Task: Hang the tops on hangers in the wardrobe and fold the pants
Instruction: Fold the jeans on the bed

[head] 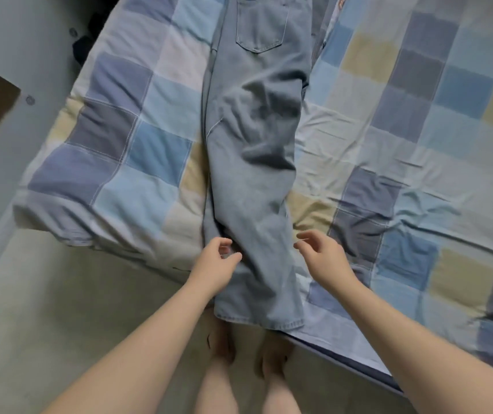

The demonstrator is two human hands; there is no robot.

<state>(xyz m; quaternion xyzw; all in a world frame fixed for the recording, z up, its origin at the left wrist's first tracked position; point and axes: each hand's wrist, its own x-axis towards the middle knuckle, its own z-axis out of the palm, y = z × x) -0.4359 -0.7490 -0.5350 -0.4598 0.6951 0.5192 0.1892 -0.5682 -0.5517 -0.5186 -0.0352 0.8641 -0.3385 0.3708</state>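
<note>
Light blue jeans [254, 162] lie lengthwise on the bed, folded leg over leg, back pocket up at the far end. Their hems hang over the near edge of the bed. My left hand [216, 264] hovers at the left edge of the lower legs, fingers loosely curled, fingertips at the denim, holding nothing. My right hand [319, 252] is just right of the jeans with relaxed, spread fingers, apart from the fabric.
The bed carries a patchwork quilt [403, 138] of blue, grey and yellow squares. A grey wall or panel [15, 85] runs along the left. Dark items [90, 37] sit in the gap at the bed's far left corner. My bare feet [245, 351] stand on a pale floor.
</note>
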